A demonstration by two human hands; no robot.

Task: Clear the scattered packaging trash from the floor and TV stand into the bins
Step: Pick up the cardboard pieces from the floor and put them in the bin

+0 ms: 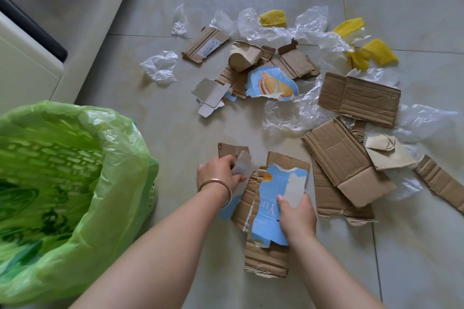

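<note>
My right hand (297,218) grips a torn blue carton piece (273,198) together with brown cardboard strips (266,256) held just above the floor. My left hand (218,173), with a bangle on its wrist, pinches a small pale torn scrap (242,165) over another cardboard piece (232,149). A bin lined with a green plastic bag (62,183) stands at the left, close to my left arm. More trash lies ahead: a blue biscuit box piece (272,83), flattened cardboard (359,98), clear plastic wrap (288,113) and yellow foam nets (273,17).
A pale TV stand (27,63) with a dark edge runs along the left wall. A paper cup (244,56) and grey card scraps (211,98) lie mid-floor. Cardboard sheets (344,158) spread to the right. Tiled floor (175,133) separates the bin from the pile.
</note>
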